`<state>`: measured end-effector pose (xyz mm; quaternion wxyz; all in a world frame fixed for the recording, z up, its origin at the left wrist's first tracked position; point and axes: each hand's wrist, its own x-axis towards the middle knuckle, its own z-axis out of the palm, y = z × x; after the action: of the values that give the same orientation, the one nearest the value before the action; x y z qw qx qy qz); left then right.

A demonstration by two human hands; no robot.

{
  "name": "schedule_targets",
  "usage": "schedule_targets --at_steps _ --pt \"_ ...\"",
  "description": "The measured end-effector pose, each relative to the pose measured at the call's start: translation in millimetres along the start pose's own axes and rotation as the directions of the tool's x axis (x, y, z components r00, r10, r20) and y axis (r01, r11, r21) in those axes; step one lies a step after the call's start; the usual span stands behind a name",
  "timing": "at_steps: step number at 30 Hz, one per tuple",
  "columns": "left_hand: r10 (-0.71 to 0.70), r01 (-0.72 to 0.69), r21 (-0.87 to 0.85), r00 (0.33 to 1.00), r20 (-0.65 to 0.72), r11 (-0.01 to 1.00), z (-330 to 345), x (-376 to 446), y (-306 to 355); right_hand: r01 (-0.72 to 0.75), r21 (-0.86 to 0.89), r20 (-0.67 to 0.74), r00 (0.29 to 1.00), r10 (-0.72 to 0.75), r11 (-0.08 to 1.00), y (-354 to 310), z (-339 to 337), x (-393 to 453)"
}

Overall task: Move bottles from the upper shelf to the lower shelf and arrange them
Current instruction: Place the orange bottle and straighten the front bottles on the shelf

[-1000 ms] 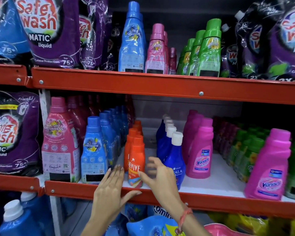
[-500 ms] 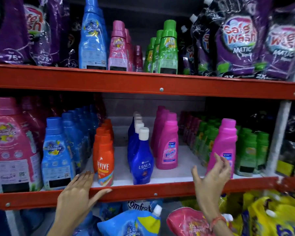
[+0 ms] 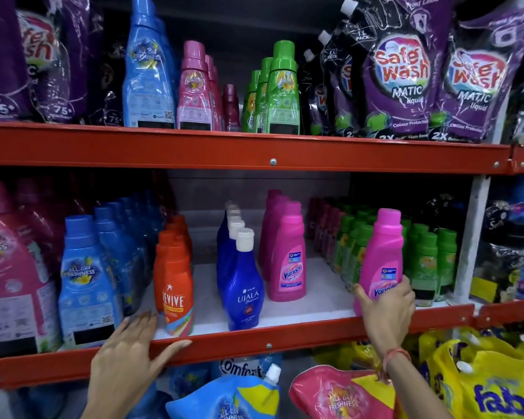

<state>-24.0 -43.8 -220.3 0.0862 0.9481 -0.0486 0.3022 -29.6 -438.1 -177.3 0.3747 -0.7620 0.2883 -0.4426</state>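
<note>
My right hand (image 3: pixel 386 309) grips the base of a pink Vanish bottle (image 3: pixel 381 255) standing at the front right of the lower shelf (image 3: pixel 270 337). My left hand (image 3: pixel 124 355) lies flat and open on the shelf's red front rail, just below a blue All Day Freshness bottle (image 3: pixel 82 276) and an orange Revive bottle (image 3: pixel 174 285). Rows of blue Ujala bottles (image 3: pixel 242 285) and more pink Vanish bottles (image 3: pixel 288 255) stand mid-shelf. The upper shelf (image 3: pixel 224 146) carries blue (image 3: pixel 147 68), pink (image 3: pixel 194 89) and green bottles (image 3: pixel 282 92).
Purple Safe Wash pouches (image 3: pixel 403 74) crowd both ends of the upper shelf. Small green bottles (image 3: pixel 424 258) stand right behind the held bottle. A white upright (image 3: pixel 469 237) bounds the bay on the right. Refill pouches (image 3: pixel 481 385) fill the level below.
My view has swung right. My right hand left the orange and blue bottles, travelled right and closed on the pink Vanish bottle. My left hand stays on the rail.
</note>
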Motion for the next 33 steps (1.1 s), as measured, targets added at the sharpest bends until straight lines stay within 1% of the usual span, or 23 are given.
schedule_targets --at_steps 4,7,11,14,21,24,28,29,30,31,33 --pt "0.005 -0.005 -0.002 1.0 0.015 1.0 -0.3 0.3 -1.1 0.043 -0.004 0.049 0.998 -0.042 0.999 -7.6 -0.5 -6.9" --pt "-0.006 0.006 -0.003 1.0 0.024 1.0 -2.3 -1.0 -0.3 0.085 0.08 0.127 0.987 -0.094 0.993 -19.8 5.4 -19.8" --pt "-0.006 0.006 0.005 0.999 0.038 1.0 -3.9 -2.6 -0.2 0.134 0.192 0.264 0.947 -0.182 0.972 -39.1 17.1 -38.6" --pt "-0.008 0.008 0.007 1.0 0.02 1.0 -4.3 -3.0 -0.7 0.175 0.24 0.336 0.908 -0.251 0.955 -50.2 25.8 -51.0" --pt "-0.009 0.009 0.009 1.0 0.023 1.0 -3.1 -2.8 0.3 0.2 0.211 0.423 0.864 -0.273 0.957 -52.8 38.7 -58.8" --pt "0.004 -0.004 0.004 1.0 -0.011 1.0 -0.3 -2.4 -0.3 0.213 0.213 0.424 0.859 -0.287 0.954 -47.6 40.1 -59.0" --pt "0.021 -0.02 0.032 0.999 -0.027 0.999 -6.6 -1.9 4.1 0.224 0.209 0.486 0.821 -0.3 0.952 -46.5 35.7 -59.4" --pt "0.024 -0.023 0.024 0.999 -0.037 0.999 -7.7 -2.3 4.5 0.224 0.208 0.49 0.819 -0.299 0.952 -46.9 33.8 -61.4" --pt "0.02 -0.021 -0.018 0.998 -0.055 1.0 -8.4 -1.9 4.9 0.222 0.209 0.468 0.832 -0.297 0.952 -48.9 31.2 -65.2" --pt "-0.013 0.005 -0.088 0.996 -0.09 0.996 -9.2 -1.2 5.8 0.214 0.224 0.409 0.865 -0.291 0.951 -51.8 28.1 -70.8" --pt "-0.129 0.098 -0.209 0.982 -0.14 0.973 -10.1 0.0 8.6 0.212 0.34 0.208 0.933 -0.293 0.916 -63.6 19.9 -89.0"
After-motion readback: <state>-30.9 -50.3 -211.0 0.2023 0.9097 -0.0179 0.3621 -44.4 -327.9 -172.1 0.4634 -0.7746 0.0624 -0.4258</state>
